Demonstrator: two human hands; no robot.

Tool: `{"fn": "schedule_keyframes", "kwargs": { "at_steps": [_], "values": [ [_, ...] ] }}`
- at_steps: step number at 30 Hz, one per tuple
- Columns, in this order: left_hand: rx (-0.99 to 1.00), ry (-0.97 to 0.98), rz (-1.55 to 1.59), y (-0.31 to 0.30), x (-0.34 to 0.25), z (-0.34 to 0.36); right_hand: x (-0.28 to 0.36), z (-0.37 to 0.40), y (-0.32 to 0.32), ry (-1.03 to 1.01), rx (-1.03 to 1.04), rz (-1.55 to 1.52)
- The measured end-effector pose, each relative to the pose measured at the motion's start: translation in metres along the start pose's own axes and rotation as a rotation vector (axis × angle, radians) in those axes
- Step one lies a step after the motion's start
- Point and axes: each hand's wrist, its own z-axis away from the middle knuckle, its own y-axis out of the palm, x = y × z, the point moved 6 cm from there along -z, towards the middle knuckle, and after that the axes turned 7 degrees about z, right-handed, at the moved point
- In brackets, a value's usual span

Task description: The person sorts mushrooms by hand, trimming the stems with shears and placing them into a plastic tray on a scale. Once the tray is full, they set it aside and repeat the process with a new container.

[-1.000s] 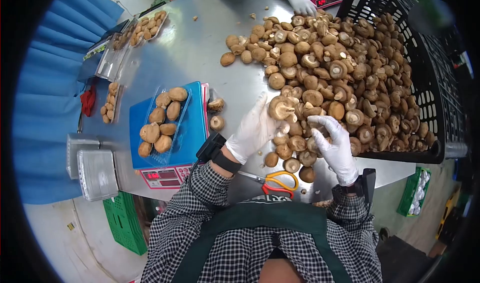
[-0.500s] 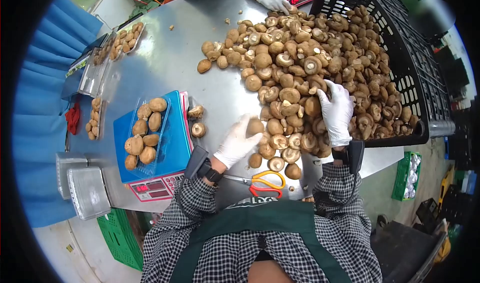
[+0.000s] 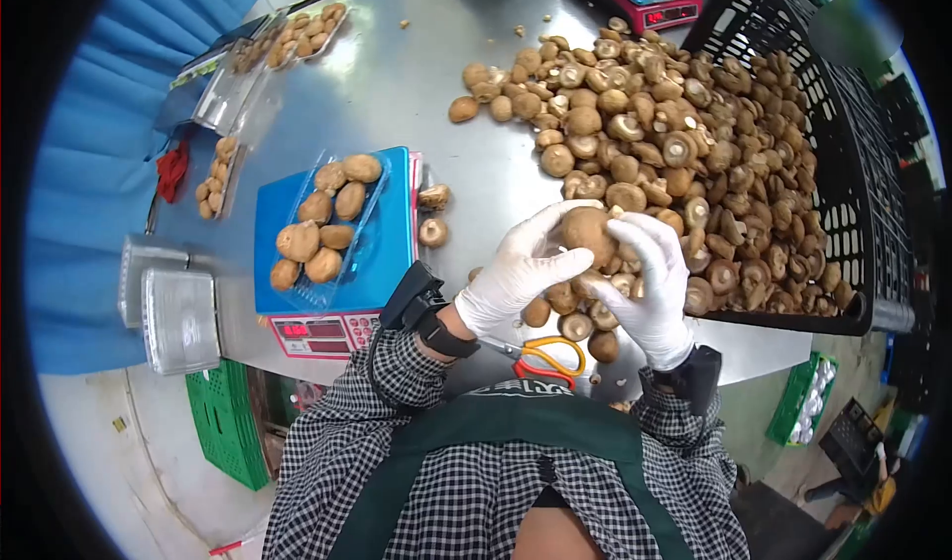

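A round brown shiitake mushroom [image 3: 587, 233] is held up over the near edge of a large mushroom pile [image 3: 645, 134]. My left hand [image 3: 521, 271], in a white glove, grips it from the left with the thumb below. My gloved right hand [image 3: 654, 287] curves around its right side, fingertips against the cap. The mushroom's underside is hidden. Below the hands lie scissors [image 3: 550, 355] with orange and yellow handles. To the left, a clear plastic tray [image 3: 332, 248] with several mushrooms sits on a blue-topped scale [image 3: 273, 203].
A tipped black crate [image 3: 843, 164] spills mushrooms onto the metal table [image 3: 416, 74]. Two loose mushrooms [image 3: 433, 231] lie beside the scale. Filled trays [image 3: 307, 37] stand at the far left, stacked empty trays [image 3: 178, 322] at the near left. A second scale [image 3: 654, 10] stands at the back.
My left hand has lifted its mushroom rightward, and my right hand has come from the pile to meet it. The view has shifted; the other person's gloved hand at the back is gone from sight.
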Motion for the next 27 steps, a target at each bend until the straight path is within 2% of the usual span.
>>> {"fn": "schedule_keyframes", "kwargs": {
  "at_steps": [2, 3, 6, 10, 11, 12, 13, 14, 16, 17, 20, 22, 25, 27],
  "values": [
    [0.018, 0.095, -0.025, -0.009, -0.008, 0.010, 0.001, -0.004, -0.006, 0.083, -0.005, -0.164],
    [0.029, 0.111, -0.047, -0.016, -0.008, 0.014, -0.009, 0.002, -0.002, 0.205, 0.048, -0.295],
    [-0.015, 0.096, -0.030, -0.029, -0.010, 0.028, -0.001, -0.003, 0.004, 0.277, 0.120, -0.334],
    [-0.002, 0.134, -0.002, -0.033, -0.017, 0.043, 0.036, -0.018, 0.023, 0.130, 0.231, -0.327],
    [-0.010, 0.141, 0.001, -0.036, -0.016, 0.048, 0.041, -0.018, 0.030, 0.068, 0.274, -0.228],
    [0.008, 0.126, 0.217, -0.040, -0.011, 0.051, 0.046, -0.018, 0.037, 0.007, 0.317, -0.130],
    [0.026, 0.111, 0.433, -0.045, -0.006, 0.055, 0.055, -0.022, 0.040, -0.023, 0.290, -0.182],
    [0.015, 0.121, 0.434, -0.056, -0.002, 0.059, 0.061, -0.025, 0.042, 0.078, 0.330, -0.351],
    [0.138, 0.066, 0.797, -0.072, 0.003, 0.069, 0.063, -0.026, 0.049, 0.141, 0.382, -0.435],
    [0.004, 0.026, 0.751, -0.072, -0.001, 0.078, 0.065, -0.025, 0.054, 0.205, 0.411, -0.478],
    [0.041, 0.049, 0.728, -0.081, -0.001, 0.097, 0.077, -0.025, 0.068, 0.296, 0.485, -0.498],
    [-0.037, 0.063, 0.665, -0.089, -0.005, 0.107, 0.088, -0.026, 0.077, 0.262, 0.474, -0.494],
    [0.006, 0.048, 0.791, -0.097, -0.011, 0.121, 0.096, -0.024, 0.095, 0.240, 0.451, -0.548],
    [-0.058, 0.065, 0.828, -0.101, -0.016, 0.130, 0.102, -0.024, 0.104, 0.282, 0.487, -0.658]
  ]
}}
